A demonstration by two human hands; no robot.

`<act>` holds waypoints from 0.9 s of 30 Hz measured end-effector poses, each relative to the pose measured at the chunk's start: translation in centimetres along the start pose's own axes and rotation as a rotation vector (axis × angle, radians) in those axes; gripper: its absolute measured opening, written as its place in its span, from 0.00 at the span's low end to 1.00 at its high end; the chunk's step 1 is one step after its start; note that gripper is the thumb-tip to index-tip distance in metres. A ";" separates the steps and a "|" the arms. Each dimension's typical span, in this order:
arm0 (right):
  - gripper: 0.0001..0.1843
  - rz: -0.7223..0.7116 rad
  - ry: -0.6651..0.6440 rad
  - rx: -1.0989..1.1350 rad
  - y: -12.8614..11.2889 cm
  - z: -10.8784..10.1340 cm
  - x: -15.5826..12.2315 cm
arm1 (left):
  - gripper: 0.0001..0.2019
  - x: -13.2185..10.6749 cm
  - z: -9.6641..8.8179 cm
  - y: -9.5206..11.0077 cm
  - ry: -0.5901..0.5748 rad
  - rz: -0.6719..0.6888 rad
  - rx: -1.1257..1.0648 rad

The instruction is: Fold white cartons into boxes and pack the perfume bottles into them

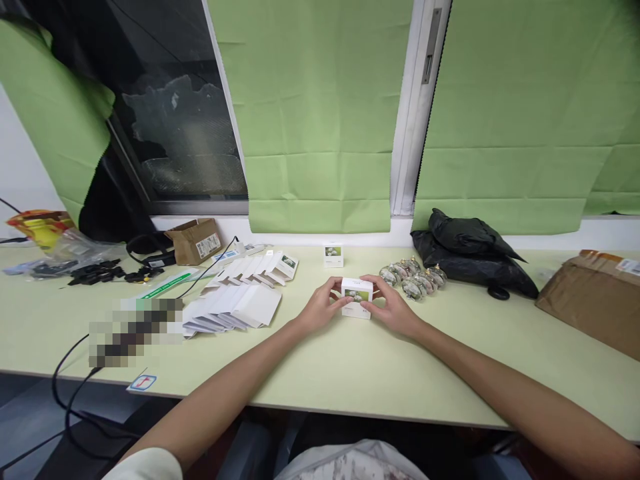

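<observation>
A small white box (357,311) with a green picture on its front stands upright on the table before me. My left hand (325,305) grips its left side, thumb on the front face. From the right, my right hand (393,308) holds it the same way, so both hands are closed on the one box. Farther back stands a similar white box (333,257). Right of my hands lies a cluster of round clear-wrapped ornaments (413,279) with gold-coloured tops. To the left, flattened white cartons (240,308) lie fanned out in overlapping rows.
Black plastic bags (467,257) and a brown cardboard box (593,300) occupy the right. At the back left are an opened small carton (196,241), black cables and clear plastic wrapping. A black cord hangs over the table's front left edge. Green curtains (320,120) cover the window behind.
</observation>
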State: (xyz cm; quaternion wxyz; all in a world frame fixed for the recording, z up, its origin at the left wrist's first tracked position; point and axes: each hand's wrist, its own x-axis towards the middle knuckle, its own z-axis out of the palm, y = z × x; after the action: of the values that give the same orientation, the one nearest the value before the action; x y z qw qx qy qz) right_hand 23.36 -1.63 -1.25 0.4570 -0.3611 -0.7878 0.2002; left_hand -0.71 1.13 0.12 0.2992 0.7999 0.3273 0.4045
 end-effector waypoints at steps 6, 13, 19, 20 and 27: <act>0.27 -0.016 -0.019 -0.027 -0.1 -0.3 0.0 | 0.18 -0.1 -0.1 0.2 0.003 -0.002 0.028; 0.28 -0.079 -0.022 -0.115 0.3 -0.3 -0.2 | 0.18 -0.2 0.1 0.1 0.008 0.003 0.050; 0.28 -0.111 -0.028 -0.126 0.1 -0.5 -0.2 | 0.18 -0.1 0.1 0.1 0.001 0.010 0.047; 0.28 -0.119 -0.025 -0.122 0.0 -0.5 -0.2 | 0.18 -0.1 0.1 0.1 0.001 0.009 0.045; 0.28 -0.126 0.020 -0.174 0.3 -0.5 -0.3 | 0.19 -0.1 0.2 -0.2 0.009 0.010 0.043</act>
State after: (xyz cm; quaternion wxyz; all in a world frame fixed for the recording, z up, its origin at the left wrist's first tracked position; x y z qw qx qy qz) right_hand 23.99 -1.68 -1.42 0.4435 -0.3511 -0.8187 0.0984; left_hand -0.68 1.11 -0.14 0.2785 0.8057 0.3334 0.4026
